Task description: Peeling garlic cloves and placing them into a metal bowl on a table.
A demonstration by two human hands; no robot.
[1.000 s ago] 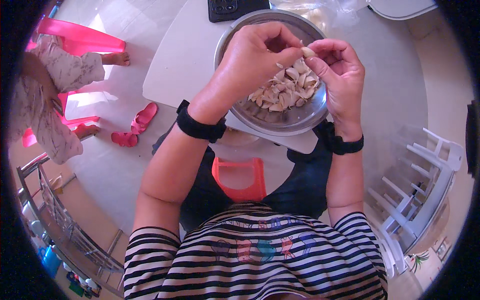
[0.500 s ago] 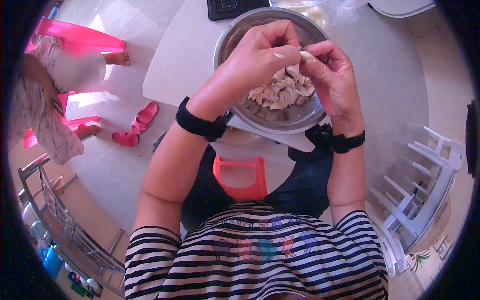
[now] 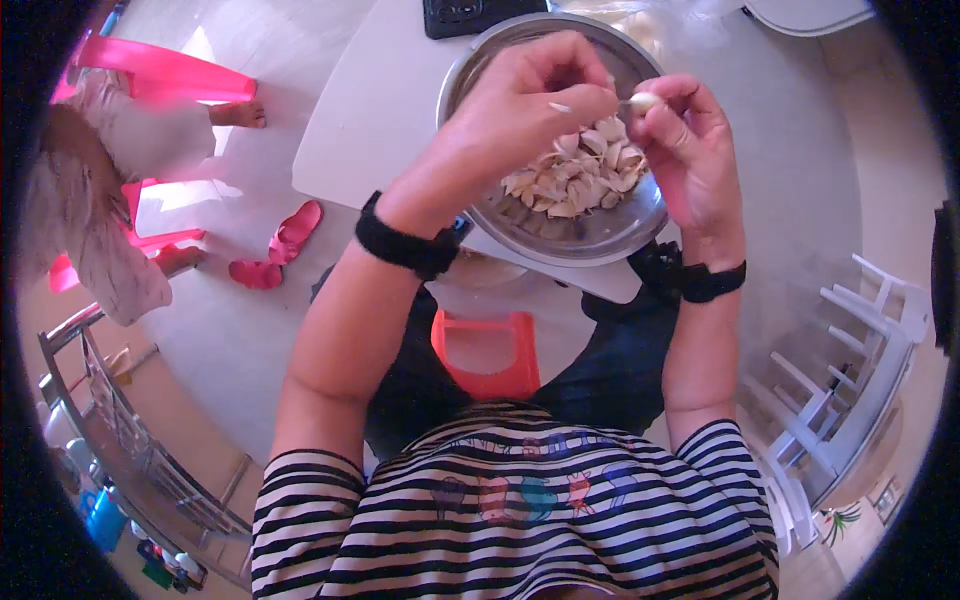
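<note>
A metal bowl (image 3: pixel 560 245) stands at the near edge of the table, with a heap of garlic cloves (image 3: pixel 575 180) in unpeeled skins inside it. Above the heap, my right hand (image 3: pixel 690 140) pinches a pale, smooth garlic clove (image 3: pixel 643 102) between thumb and fingers. Beside it, over the bowl's left part, my left hand (image 3: pixel 550 85) is closed in a pinch. Its fingertips point at the clove, and what they hold is too small to make out. A white flake of garlic skin (image 3: pixel 561 107) clings to the back of the left thumb.
A dark phone (image 3: pixel 455 15) lies on the white table (image 3: pixel 350 130) beyond the bowl, near a clear plastic bag (image 3: pixel 680 12). Below is a red stool (image 3: pixel 488 385). Pink sandals (image 3: pixel 293 232) and a seated person (image 3: pixel 90 200) are at left; white chairs (image 3: pixel 850 385) at right.
My hands have drawn slightly apart, the right one shifting right with the clove. More of the clove's pale surface now shows between the fingers.
</note>
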